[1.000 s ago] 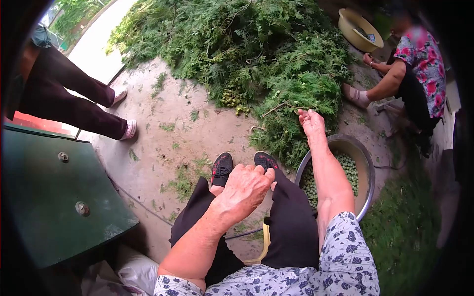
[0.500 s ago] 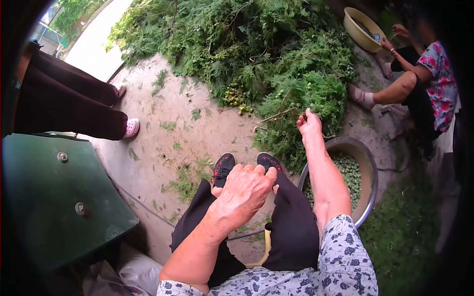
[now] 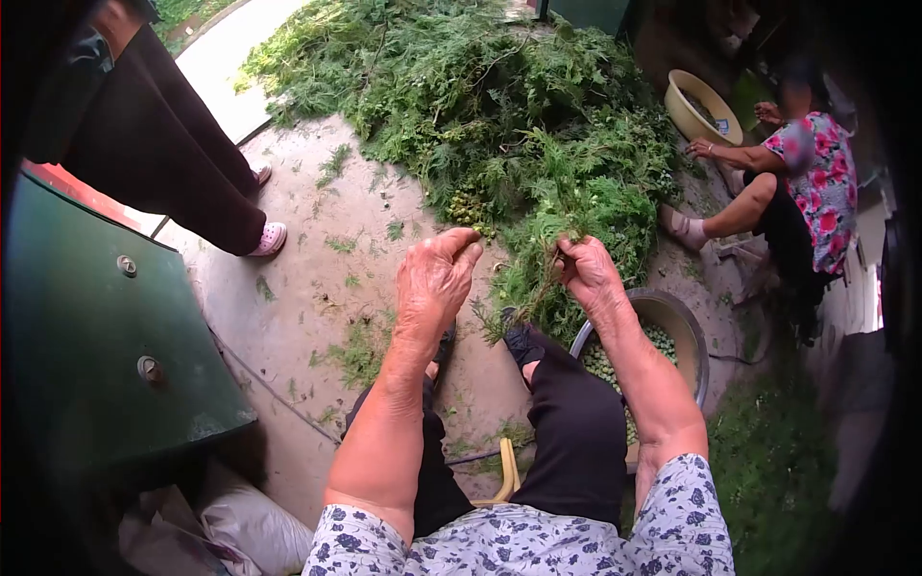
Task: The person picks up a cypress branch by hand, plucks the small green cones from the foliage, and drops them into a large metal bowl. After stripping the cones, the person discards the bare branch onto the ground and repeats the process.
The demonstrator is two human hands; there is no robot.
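Note:
My right hand is closed around the stem of a leafy evergreen sprig, whose fronds rise above the fingers. My left hand is held up to the left of it, apart from the sprig, with fingers curled and thumb near the forefinger; whatever may be between them is hidden. Below my right forearm stands a metal basin partly filled with small round green cones. Beyond both hands lies a large heap of cut evergreen branches.
At left are a green metal box and a standing person's dark-trousered legs. A seated person in a floral shirt is at right by a yellowish basin. White sacks lie at lower left; a cable crosses the floor.
My right hand has brought a sprig up from the heap, toward the middle. My left hand has lifted off my knees and moved forward. The camera view has shifted slightly.

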